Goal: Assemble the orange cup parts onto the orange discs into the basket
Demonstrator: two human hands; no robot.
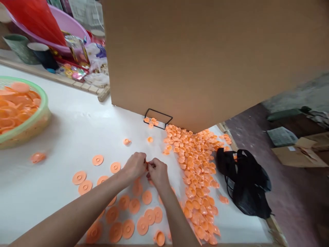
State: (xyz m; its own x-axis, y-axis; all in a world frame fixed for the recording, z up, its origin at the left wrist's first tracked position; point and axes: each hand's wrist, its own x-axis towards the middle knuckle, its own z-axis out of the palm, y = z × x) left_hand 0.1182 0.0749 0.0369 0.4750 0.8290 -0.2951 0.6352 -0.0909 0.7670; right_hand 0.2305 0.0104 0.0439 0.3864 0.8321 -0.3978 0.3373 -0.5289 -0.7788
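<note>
A small orange plastic piece (147, 165) is pinched between the fingertips of the left hand (135, 165) and the right hand (157, 173), both clenched around it just above the white desk (64, 137). Its exact shape cannot be told, being mostly covered by the fingers. Flat round orange discs (120, 209), each with a raised centre, are spread on the desk beneath the forearms. A dense heap of small cup-shaped orange caps (195, 164) lies to the right, below a plain brown cardboard box (205, 58). A translucent green basin (38, 120) holding further discs stands well apart at the left. A crumpled black bag (244, 181) rests at the desk's right edge.
</note>
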